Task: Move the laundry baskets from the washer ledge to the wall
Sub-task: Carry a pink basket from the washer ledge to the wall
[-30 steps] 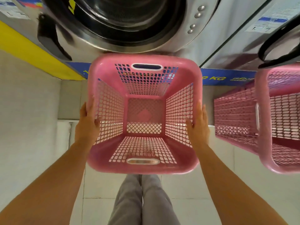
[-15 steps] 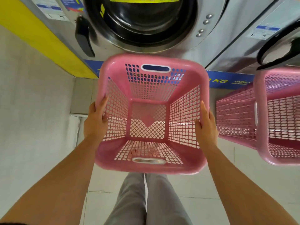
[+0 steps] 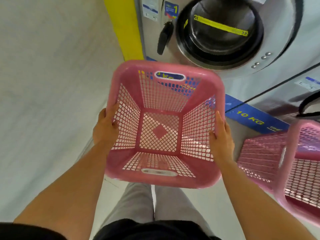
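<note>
A plain pale wall [image 3: 43, 84] fills the left. The left hand [image 3: 105, 129] and right hand [image 3: 220, 139] clamp opposite rims of an empty pink plastic lattice laundry basket [image 3: 121, 163], held above grey trousers [image 3: 138, 201], near the steel front-loading washer [image 3: 285, 40] stickered "1". A blue strip [image 3: 251, 116] reads "10 KG". A second pink lattice basket [image 3: 284, 187] sits far right.

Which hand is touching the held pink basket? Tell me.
Touching, both: the head view shows the left hand and right hand gripping opposite rims of the basket.
</note>
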A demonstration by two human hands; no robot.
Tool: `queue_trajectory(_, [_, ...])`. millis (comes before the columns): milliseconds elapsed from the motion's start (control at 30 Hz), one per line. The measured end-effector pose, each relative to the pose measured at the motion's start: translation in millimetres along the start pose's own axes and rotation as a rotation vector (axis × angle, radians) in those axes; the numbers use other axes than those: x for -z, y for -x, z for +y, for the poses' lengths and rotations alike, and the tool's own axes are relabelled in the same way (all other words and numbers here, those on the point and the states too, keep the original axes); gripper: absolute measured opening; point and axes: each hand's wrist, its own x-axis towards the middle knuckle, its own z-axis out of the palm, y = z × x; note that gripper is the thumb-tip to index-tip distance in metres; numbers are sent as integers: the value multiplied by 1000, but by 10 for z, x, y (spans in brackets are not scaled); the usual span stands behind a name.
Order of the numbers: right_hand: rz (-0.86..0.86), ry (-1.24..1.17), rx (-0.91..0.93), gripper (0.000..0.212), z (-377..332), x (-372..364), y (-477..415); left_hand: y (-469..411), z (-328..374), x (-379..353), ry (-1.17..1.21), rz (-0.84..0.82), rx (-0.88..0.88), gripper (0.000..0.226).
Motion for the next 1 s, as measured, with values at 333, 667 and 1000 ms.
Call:
queue_trajectory(333, [-166, -48, 321, 81, -762, -420, 421, 1076, -1192, 361, 92, 171, 299, 70])
queue_trajectory(667, [-269, -22, 539, 77, -1294, -1163, 1756, 2600, -2596, 660, 197, 312, 496, 68])
queue_trajectory(1000, [-383, 81, 735, 72, -1787, -1842, 2895, 3767, -3721, 775, 244, 390, 712, 70])
